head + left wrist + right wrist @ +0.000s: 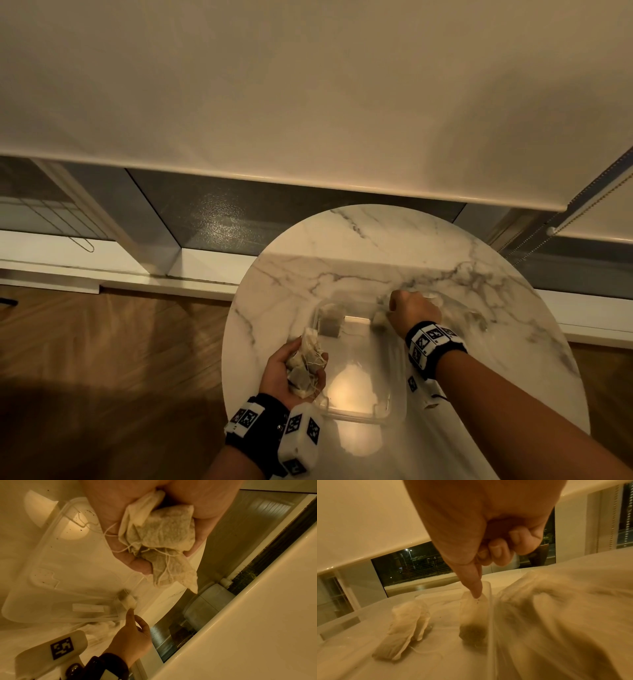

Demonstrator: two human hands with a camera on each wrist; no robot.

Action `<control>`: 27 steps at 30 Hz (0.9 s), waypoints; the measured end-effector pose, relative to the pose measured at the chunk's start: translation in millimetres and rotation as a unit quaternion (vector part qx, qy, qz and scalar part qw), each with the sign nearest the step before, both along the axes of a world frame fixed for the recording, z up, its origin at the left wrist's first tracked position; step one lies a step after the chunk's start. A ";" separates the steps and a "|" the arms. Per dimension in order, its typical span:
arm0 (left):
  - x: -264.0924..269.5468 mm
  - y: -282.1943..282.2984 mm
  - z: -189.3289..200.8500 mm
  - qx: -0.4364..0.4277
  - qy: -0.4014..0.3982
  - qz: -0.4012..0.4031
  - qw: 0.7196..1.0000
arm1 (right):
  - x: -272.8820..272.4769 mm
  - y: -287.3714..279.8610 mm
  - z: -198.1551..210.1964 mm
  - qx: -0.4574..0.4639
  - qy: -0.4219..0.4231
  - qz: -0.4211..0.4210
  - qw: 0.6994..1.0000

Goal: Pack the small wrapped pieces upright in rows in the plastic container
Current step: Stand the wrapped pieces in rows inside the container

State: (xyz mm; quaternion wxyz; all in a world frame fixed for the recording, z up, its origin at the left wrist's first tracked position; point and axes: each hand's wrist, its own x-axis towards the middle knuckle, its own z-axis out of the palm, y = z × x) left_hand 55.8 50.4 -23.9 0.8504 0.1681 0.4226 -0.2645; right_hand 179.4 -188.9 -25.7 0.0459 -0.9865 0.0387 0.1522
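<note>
A clear plastic container [356, 416] sits on the round marble table [342, 246]. My left hand [284, 359] is at its left side, palm up, with the fingers curled round a bunch of stringed tea bags [305, 365] [159, 534]. My right hand [397, 305] reaches over the far right corner. There its thumb and index finger [476, 592] pinch the top of one tea bag [474, 615] [127, 600] that stands upright against the wall. Two more tea bags [406, 626] [330, 325] lean in the far left corner.
A crumpled clear plastic bag [459, 308] [556, 601] lies on the table just right of the container. The table edge curves close on the left, with wooden floor [102, 342] below. A window sill and a lowered blind [308, 102] are behind the table.
</note>
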 end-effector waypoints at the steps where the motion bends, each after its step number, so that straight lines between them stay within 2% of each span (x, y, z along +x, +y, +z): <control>1: -0.8 0.4 0.8 0.000 -0.001 0.000 1.000 | -1.3 -1.0 1.6 0.011 -0.002 -0.006 1.000; 9: -1.5 -5.0 15.5 -0.003 -0.020 0.009 1.000 | -30.3 6.4 21.9 0.185 -0.043 -0.081 0.978; 15: 2.3 -8.1 24.7 0.008 -0.054 0.012 0.998 | -77.2 41.2 48.6 0.415 -0.054 -0.013 0.908; 19: 4.8 -7.5 27.3 0.018 -0.076 0.019 0.997 | -102.8 58.8 69.6 0.501 -0.036 0.053 0.863; 21: 4.9 -9.3 29.9 0.017 -0.089 0.018 0.996 | -109.4 65.2 75.6 0.509 -0.035 0.072 0.857; 25: 4.2 -12.2 31.1 0.025 -0.097 0.012 0.995 | -113.0 69.8 78.7 0.424 -0.067 0.099 0.898; 27: 2.5 -14.2 36.1 0.022 -0.106 0.004 0.994 | -115.6 70.9 78.9 0.405 -0.091 0.135 0.900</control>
